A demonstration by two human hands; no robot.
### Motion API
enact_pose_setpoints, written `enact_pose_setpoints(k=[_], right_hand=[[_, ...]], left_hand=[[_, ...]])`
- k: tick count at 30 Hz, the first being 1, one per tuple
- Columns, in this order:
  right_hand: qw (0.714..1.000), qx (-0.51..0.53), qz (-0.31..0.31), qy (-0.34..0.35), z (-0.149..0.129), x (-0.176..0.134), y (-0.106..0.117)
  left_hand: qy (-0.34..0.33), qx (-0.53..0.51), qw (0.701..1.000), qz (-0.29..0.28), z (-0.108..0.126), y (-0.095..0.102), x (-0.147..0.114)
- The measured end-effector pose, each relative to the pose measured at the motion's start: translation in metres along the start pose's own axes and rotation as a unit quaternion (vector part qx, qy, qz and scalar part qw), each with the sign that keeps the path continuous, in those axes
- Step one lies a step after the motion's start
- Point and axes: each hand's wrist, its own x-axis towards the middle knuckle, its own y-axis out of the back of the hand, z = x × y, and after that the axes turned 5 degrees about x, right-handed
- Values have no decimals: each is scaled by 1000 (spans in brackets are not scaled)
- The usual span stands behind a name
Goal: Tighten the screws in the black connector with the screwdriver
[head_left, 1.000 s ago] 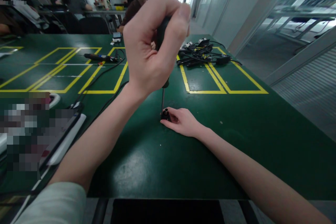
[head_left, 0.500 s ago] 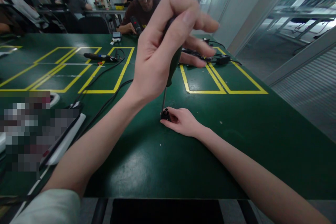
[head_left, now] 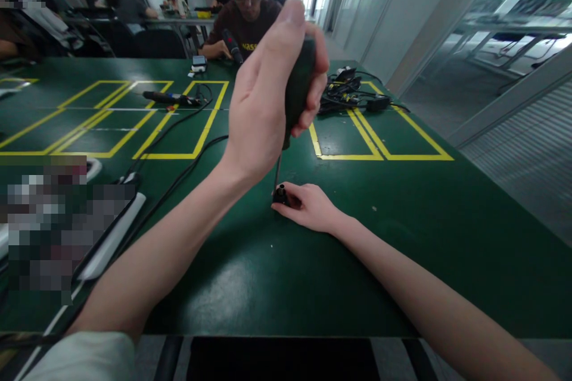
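Observation:
My left hand [head_left: 263, 95] is wrapped round the thick dark handle of a screwdriver [head_left: 298, 86], its thumb lying up along the handle. The thin shaft slants down to a small black part [head_left: 280, 195] with a round metal-rimmed opening on top. Low on the green table, my right hand [head_left: 310, 205] pinches this part between thumb and fingers. Where exactly the screwdriver's tip meets the part is hidden.
On the green table [head_left: 379, 268], black cables [head_left: 344, 92] lie bundled at the back right. A dark pen-shaped tool [head_left: 172, 97] with a cord rests at the back left. Blurred-out items fill the near left. Across the table sits a person [head_left: 241, 18] holding a dark tool.
The fingers of my left hand, spread before, have closed round the screwdriver handle, and its thumb has moved upward. My right hand and the black part stay put.

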Motion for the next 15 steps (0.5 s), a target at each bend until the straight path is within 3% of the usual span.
enact_pose_setpoints(k=[6,15], right_hand=[[1000,-6,4,1,-1,0,0],[1000,-12,4,0,-2,-1,0]], left_hand=[[20,11,1000,-6,-1,10,1],[148,-10,987,-58,10,20,8]])
